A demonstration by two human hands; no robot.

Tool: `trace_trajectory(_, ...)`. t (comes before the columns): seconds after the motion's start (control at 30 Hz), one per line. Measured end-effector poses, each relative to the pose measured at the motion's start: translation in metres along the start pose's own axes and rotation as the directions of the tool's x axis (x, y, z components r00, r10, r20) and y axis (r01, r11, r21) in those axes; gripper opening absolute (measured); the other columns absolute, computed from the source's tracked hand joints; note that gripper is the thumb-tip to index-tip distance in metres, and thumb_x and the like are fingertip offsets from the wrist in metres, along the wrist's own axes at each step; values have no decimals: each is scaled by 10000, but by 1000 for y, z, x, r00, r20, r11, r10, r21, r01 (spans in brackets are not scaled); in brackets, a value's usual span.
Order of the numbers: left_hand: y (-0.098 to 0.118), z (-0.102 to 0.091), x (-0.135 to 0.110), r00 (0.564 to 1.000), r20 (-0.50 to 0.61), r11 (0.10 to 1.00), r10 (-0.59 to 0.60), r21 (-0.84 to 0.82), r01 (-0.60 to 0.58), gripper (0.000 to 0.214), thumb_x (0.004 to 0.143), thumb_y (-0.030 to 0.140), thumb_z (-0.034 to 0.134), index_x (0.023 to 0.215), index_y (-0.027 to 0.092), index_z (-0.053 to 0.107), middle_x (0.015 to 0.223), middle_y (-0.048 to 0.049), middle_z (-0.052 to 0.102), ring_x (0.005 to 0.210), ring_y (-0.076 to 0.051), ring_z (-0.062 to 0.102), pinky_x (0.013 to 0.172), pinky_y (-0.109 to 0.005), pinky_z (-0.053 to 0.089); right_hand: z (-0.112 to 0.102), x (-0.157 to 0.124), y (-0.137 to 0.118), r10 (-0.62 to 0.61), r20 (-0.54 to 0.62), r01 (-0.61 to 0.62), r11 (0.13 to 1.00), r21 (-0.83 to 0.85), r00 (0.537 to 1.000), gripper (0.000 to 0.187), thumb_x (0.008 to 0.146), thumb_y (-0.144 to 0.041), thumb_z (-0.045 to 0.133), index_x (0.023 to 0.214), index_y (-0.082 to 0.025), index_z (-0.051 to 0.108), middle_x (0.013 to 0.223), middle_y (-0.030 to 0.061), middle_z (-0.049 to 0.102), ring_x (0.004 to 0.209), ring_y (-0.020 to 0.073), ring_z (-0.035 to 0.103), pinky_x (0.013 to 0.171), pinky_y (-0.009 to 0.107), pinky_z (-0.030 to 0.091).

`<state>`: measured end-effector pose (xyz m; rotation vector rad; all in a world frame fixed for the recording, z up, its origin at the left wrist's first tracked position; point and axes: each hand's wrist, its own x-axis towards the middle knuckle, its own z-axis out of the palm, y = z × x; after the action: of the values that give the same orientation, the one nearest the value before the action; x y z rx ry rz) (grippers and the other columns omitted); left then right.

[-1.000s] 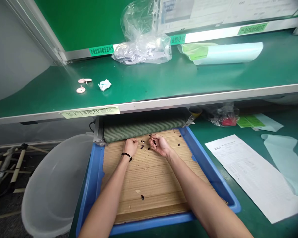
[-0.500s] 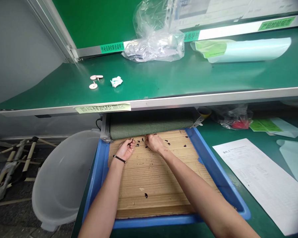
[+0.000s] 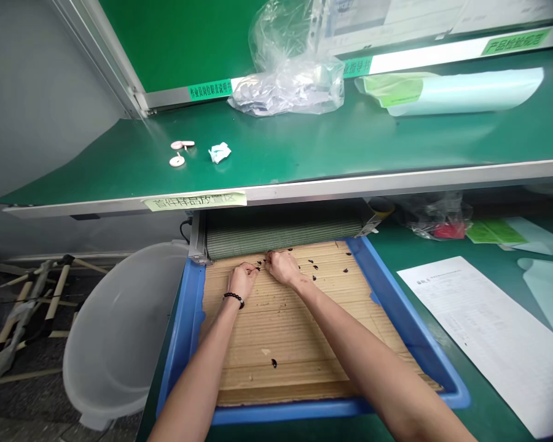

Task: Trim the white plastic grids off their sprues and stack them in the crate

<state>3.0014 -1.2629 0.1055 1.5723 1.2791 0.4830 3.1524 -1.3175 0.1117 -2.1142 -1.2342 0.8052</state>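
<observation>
My left hand (image 3: 243, 280), with a dark bead bracelet on its wrist, is closed in a pinch at the far side of the cardboard sheet (image 3: 299, 337). A small black part (image 3: 258, 268) shows at its fingertips. Close by on the right, my right hand (image 3: 282, 268) is curled with thumb and fingers together; what it holds is hidden. Several more small black parts (image 3: 315, 267) lie scattered around it, and a single black curved part (image 3: 274, 363) rests nearer to me. The cardboard lines a blue tray (image 3: 400, 331).
A ribbed green conveyor belt (image 3: 281, 238) ends just above the tray's far side, beneath a green shelf (image 3: 332, 141). Left of the tray stands a large whitish bin (image 3: 115, 325). A printed sheet (image 3: 483, 337) lies on the right. On the shelf sits a clear plastic bag (image 3: 288, 86).
My left hand has moved right, closer to my right hand, and turned knuckles up. My right hand has shifted slightly left over the cardboard, fingers still closed.
</observation>
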Motion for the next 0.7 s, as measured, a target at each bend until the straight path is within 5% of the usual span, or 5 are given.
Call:
trace_trajectory(0.13,-4,0,-3,992,15,937,122,328,-120,82,771,254,607,740,195,655,554,0,546,597,-161,520,596,-261,322,-4,-13,5,20,-1,-18,938,346,1000,111,703,-301,515,666,-200,486,636,20,579,587,140,502,582,242,373)
trace_trajectory(0.37,10,-12,-13,984,176,976,-16,-209,53,145,775,256,614,693,138,599,649,-24,582,557,-91,481,518,-202,351,-40,-56,19,-30,30,-9,546,838,999,164,612,-327,461,696,-230,359,681,12,574,416,75,194,414,231,206)
trace_trajectory(0.5,23,-20,-31,937,334,604,-107,-726,328,45,733,125,628,734,91,599,743,-62,601,546,-38,468,470,-137,359,-61,-74,20,-16,-33,37,349,936,999,183,595,-280,496,768,-222,484,664,-13,519,441,90,239,430,229,234)
trace_trajectory(0.6,31,-11,-50,897,411,385,-161,-811,440,89,722,29,552,771,86,600,687,-29,553,508,-25,446,436,-113,349,-61,-85,8,5,-49,46,265,963,999,176,652,-303,527,795,-205,555,666,1,519,502,111,376,465,234,315)
trace_trajectory(0.7,34,11,-70,852,484,296,-199,-800,523,156,730,24,470,786,108,589,630,-2,494,466,-41,419,416,-136,355,-40,-99,-18,44,-87,74,238,968,995,161,732,-349,583,775,-194,579,647,-5,529,534,112,441,499,227,362)
